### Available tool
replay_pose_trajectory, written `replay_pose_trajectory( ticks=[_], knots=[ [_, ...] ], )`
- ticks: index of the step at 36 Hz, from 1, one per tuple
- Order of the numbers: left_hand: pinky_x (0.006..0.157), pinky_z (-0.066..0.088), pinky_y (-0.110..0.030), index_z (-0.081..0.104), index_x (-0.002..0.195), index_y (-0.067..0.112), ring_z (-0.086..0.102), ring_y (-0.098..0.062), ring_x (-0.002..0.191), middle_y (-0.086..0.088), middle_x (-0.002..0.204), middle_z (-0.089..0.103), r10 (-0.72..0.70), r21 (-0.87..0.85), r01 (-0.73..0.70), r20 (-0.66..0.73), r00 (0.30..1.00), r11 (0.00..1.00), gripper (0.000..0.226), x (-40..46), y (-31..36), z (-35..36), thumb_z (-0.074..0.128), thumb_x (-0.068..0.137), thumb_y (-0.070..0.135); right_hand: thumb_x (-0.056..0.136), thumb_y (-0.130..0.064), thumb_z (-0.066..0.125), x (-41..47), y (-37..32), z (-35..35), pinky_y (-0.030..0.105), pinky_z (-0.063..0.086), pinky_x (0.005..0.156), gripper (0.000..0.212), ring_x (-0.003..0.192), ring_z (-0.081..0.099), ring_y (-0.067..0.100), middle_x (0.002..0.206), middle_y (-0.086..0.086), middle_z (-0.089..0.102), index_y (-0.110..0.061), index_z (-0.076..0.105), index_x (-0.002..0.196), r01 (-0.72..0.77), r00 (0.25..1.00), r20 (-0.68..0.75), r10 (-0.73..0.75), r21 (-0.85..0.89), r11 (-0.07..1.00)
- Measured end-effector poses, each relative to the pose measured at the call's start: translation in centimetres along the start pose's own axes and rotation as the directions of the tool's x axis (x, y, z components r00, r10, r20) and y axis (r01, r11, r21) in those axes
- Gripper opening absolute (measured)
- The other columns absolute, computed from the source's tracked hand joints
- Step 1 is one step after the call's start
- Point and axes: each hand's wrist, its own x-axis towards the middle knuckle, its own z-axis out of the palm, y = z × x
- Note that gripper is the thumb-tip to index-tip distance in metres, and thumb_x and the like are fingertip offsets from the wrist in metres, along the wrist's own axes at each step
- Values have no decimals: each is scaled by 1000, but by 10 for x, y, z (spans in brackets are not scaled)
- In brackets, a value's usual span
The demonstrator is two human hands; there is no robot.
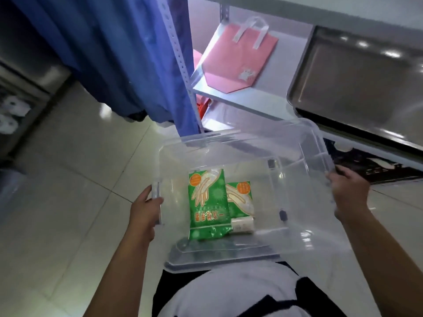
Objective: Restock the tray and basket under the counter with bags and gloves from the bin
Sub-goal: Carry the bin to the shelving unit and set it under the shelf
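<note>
I hold a clear plastic bin (251, 145) in front of my body, above the tiled floor. My left hand (146, 213) grips its left rim and my right hand (348, 193) grips its right rim. Inside lie two green packs of disposable gloves (208, 207), one overlapping the other (241, 197), with a small roll of bags (242, 225) beside them. On the white shelf (240, 99) under the counter lies a pink bag (238, 62) with clear handles. A steel tray (357, 81) sits on the shelf to its right.
A blue curtain (119, 53) hangs at the left in front of the shelf's perforated metal post (180, 72). White rolls (11, 110) sit in a dark unit at far left. A red item (203, 106) shows on a lower shelf level.
</note>
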Motion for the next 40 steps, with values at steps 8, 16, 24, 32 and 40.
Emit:
replay_pose_trajectory(
  ticks=[8, 16, 24, 32, 40],
  knots=[
    [57, 47, -29, 52, 140, 32, 60, -24, 84, -7, 119, 62, -43, 131, 24, 143, 989, 991, 56, 78, 19, 21, 64, 89, 13, 82, -13, 63, -3, 46, 19, 36, 46, 66, 38, 83, 61, 24, 98, 6, 67, -19, 66, 120, -110, 988, -122, 91, -157, 982],
    [67, 50, -46, 53, 135, 36, 57, -29, 76, -11, 115, 62, -117, 314, 9, 329, 937, 950, 53, 189, 28, 64, 60, 90, 8, 90, -16, 48, -35, 104, 68, 37, 42, 71, 26, 83, 54, 31, 94, 11, 58, -13, 61, 112, -286, 931, -327, 162, -378, 881],
    [62, 50, -40, 55, 136, 36, 61, -33, 87, -6, 114, 62, -81, 435, -91, 362, 929, 896, 53, 296, 3, 116, 54, 92, 7, 91, -16, 59, -8, 187, 123, 40, 49, 72, 28, 86, 62, 30, 97, 6, 64, -19, 64, 118, -367, 918, -275, 286, -314, 876],
    [70, 53, -42, 51, 141, 33, 55, -31, 91, -4, 99, 58, -54, 497, -153, 377, 925, 854, 55, 369, -62, 153, 54, 95, 4, 92, -17, 49, 34, 278, 177, 30, 41, 68, 15, 77, 55, 25, 88, 5, 61, -19, 62, 100, -334, 919, -328, 217, -360, 871],
    [71, 58, -42, 54, 138, 28, 59, -31, 84, 2, 83, 61, 34, 476, -272, 451, 892, 836, 51, 423, -114, 211, 59, 93, 3, 88, -33, 50, 100, 369, 196, 30, 39, 65, 7, 70, 53, 22, 77, 1, 58, -31, 54, 82, -191, 931, -361, 50, -369, 910]
  ],
)
